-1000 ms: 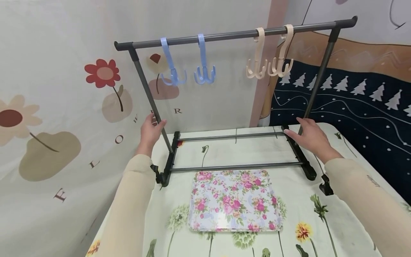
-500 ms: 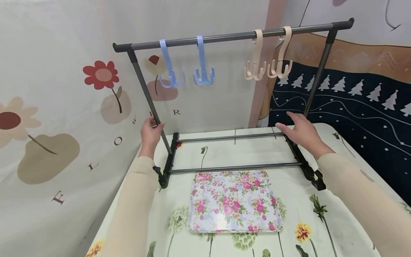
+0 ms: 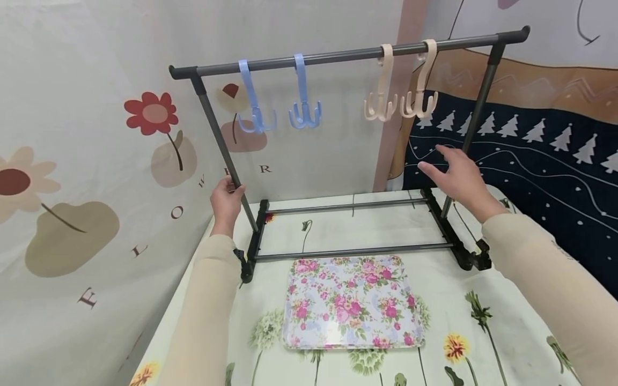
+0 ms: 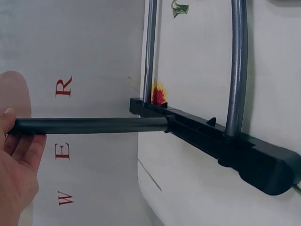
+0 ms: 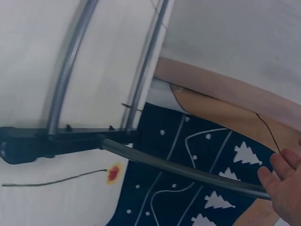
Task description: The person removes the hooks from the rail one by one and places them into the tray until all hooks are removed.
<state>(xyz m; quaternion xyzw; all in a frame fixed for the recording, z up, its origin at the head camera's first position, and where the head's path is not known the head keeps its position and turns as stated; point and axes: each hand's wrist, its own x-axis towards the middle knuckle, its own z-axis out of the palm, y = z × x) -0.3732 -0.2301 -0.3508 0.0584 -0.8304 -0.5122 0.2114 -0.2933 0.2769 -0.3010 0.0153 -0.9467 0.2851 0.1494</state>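
Note:
A dark grey garment rack (image 3: 333, 56) stands on the table, its top rail level with two upright posts and a low black-footed base. My left hand (image 3: 226, 206) grips the left post (image 4: 94, 125) between thumb and fingers, about a third of the way up. Beside the right post (image 5: 188, 174) is my right hand (image 3: 461, 179), fingers and thumb spread. Two blue claw hooks (image 3: 303, 91) hang from the left part of the rail; two beige claw hooks (image 3: 384, 86) hang toward the right.
In front of the base lies a flat rectangular tray (image 3: 352, 303) with a pink floral print. A flower-patterned cloth (image 3: 483, 332) covers the table. Behind the rack hang a pale curtain (image 3: 314, 161) and a dark tree-printed one (image 3: 541, 177).
My right hand has come away from low on the right post and risen along it, fingers spreading. My left hand stays on its post; the rack and hooks hold nearly still.

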